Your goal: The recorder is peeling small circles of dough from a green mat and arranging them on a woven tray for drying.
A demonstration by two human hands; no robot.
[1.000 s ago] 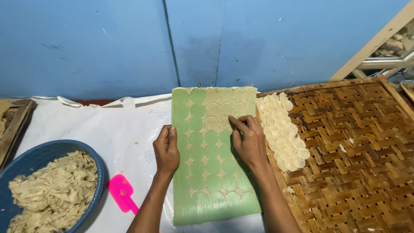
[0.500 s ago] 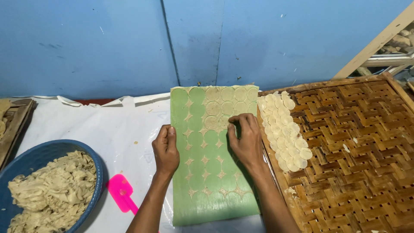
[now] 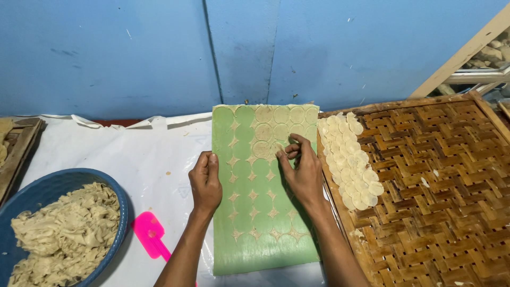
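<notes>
Green mat (image 3: 255, 212) under right hand (image 3: 303, 172) (fingertips pinching).

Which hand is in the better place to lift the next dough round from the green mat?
Probably the right hand: its fingertips already touch the dough rounds on the green mat, beside the woven tray. The left hand rests on the mat's left edge.

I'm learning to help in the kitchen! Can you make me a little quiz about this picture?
1. True or false: the left hand rests on the green mat's left edge.
2. What do the right hand's fingers pinch? A) a dough round B) the pink scraper C) the blue bowl
3. Where do the lifted dough rounds lie in rows?

Key
1. True.
2. A, a round still on the mat.
3. On the woven bamboo tray, along its left side.
</notes>
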